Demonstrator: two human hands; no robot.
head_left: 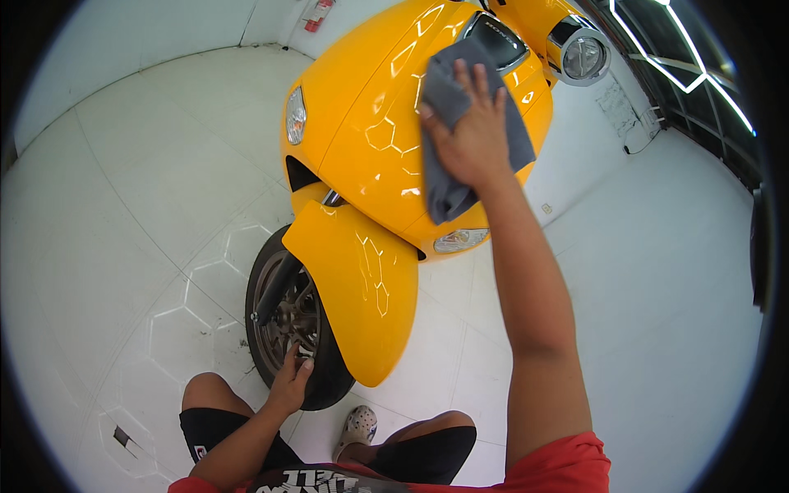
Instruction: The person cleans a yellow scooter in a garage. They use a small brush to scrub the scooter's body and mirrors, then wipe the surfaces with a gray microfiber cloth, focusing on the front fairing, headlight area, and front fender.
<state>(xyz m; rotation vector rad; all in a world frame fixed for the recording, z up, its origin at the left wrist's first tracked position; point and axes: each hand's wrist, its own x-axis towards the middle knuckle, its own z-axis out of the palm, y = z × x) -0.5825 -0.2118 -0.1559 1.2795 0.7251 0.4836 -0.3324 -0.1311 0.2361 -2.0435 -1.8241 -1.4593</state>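
My right hand (472, 135) lies flat, fingers spread, on a folded grey cloth (444, 193). Beneath the cloth is the glossy yellow front panel (362, 123) of a scooter, and the palm presses the cloth against its upper right part. Low on the left, my left hand (289, 382) is at the scooter's front wheel (267, 353), thumb and forefinger apart beside the rim. It appears to hold nothing; its other fingers are partly hidden. The yellow front fender (362, 279) curves over the wheel, to the right of that hand.
A round chrome-rimmed headlight (585, 57) juts out at the upper right. Clear lamps (296, 115) sit on the panel's sides. Pale tiles (99, 263) surround the scooter. A red fire extinguisher (319, 15) is by the far wall. My knees and one shoe (358, 427) are close to the wheel.
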